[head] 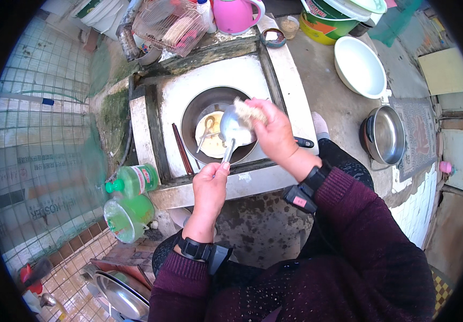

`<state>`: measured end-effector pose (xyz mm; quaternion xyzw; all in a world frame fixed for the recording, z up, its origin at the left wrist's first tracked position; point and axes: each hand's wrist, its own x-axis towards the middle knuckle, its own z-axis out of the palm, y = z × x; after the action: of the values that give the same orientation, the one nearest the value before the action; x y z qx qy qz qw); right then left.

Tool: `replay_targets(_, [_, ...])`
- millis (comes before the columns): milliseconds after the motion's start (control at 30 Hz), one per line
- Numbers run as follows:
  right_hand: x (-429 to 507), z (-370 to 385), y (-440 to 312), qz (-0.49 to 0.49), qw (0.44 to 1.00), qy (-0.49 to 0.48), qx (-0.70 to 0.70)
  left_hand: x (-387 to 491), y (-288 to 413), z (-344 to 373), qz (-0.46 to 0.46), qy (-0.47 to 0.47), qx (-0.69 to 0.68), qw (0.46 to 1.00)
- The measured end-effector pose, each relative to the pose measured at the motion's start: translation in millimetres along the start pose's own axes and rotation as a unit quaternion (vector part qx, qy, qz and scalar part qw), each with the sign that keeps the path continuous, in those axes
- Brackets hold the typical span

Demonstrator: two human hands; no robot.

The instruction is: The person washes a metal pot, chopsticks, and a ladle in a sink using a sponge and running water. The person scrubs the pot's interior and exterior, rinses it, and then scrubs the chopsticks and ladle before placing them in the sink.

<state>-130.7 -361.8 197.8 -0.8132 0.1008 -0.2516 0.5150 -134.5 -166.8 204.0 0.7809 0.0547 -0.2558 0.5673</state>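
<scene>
My left hand [208, 187] grips the handle of a metal ladle [228, 120], its bowl raised over a dark wok [188, 120]. A tan, fibrous scrubber, perhaps loofah [251, 114], is in my right hand [276, 135], pressed against the ladle's bowl. Inside the wok sits a pale dish [207, 147] with brown residue, and a metal spoon [201, 141] rests in it. The ladle and my right hand hide part of the wok's contents. Left of the wok lie dark chopsticks [182, 149] on the white sink floor [171, 106]. A black handle [304, 142] projects beyond my right wrist.
Green liquid fills a bottle [145, 179] at the left, above a cut plastic container [123, 223]. On the right stand a white basin [360, 66] and a steel pot [386, 135]. A pink kettle [234, 16], a wire basket [167, 24] and a green bucket [328, 24] line the back.
</scene>
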Motion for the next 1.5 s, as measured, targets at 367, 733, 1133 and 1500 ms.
replay_targets(367, [-12.0, 8.0, -11.1, 0.030, 0.996, -0.080, 0.002, -0.5, 14.3, 4.6, -0.078, -0.040, -0.085, 0.993])
replay_targets(733, [-13.7, 15.0, 2.6, -0.234, 0.956, -0.141, -0.112, -1.0, 16.1, 1.9, -0.085, -0.054, -0.119, 0.988])
replay_targets(1133, [-3.6, 9.6, -7.4, -0.130, 0.975, -0.174, -0.040, -6.4, 20.7, 5.9, -0.165, -0.040, -0.097, 0.981])
replay_targets(1500, [-8.7, 10.8, -21.9, -0.192, 0.975, -0.106, 0.024, -11.0, 25.8, 3.6, -0.147, -0.081, -0.153, 0.974])
